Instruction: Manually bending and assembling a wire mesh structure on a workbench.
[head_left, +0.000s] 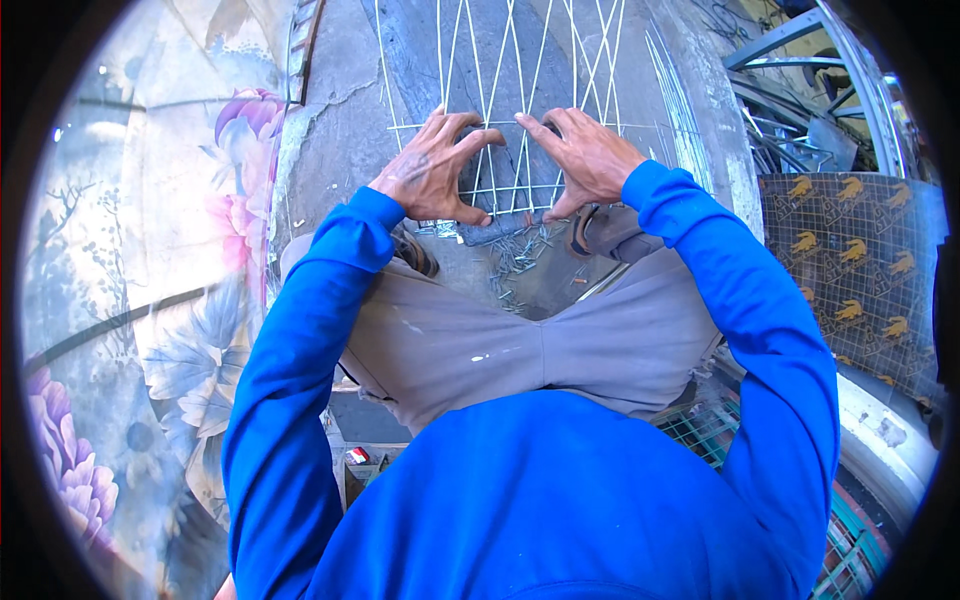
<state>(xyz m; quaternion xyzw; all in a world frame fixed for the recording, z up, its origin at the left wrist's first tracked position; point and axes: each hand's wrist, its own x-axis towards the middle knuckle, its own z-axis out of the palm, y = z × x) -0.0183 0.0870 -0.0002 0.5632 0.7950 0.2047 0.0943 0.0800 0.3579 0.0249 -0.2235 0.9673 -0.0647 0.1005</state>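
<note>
In front of me lies a lattice of thin pale metal wires point(515, 187), with long slanting wires running away from me and cross wires at its near end. My left hand point(430, 170) rests over its near left part, fingers curved and thumb well apart from them. Over the near right part is my right hand point(590, 160), with its index finger and thumb also spread apart. Both thumbs point down beside the nearest cross wire; whether they touch it I cannot tell. Neither hand visibly grips anything. Many short cut wire pieces point(515, 258) lie scattered on the ground between my feet.
A flower-printed sheet point(240, 130) covers the left side. Long thin wires point(680, 110) lie to the right of the lattice. Further right are a metal frame point(780, 40) and a dark gridded sheet with yellow animal prints point(850, 240). Green mesh point(850, 545) shows at the lower right.
</note>
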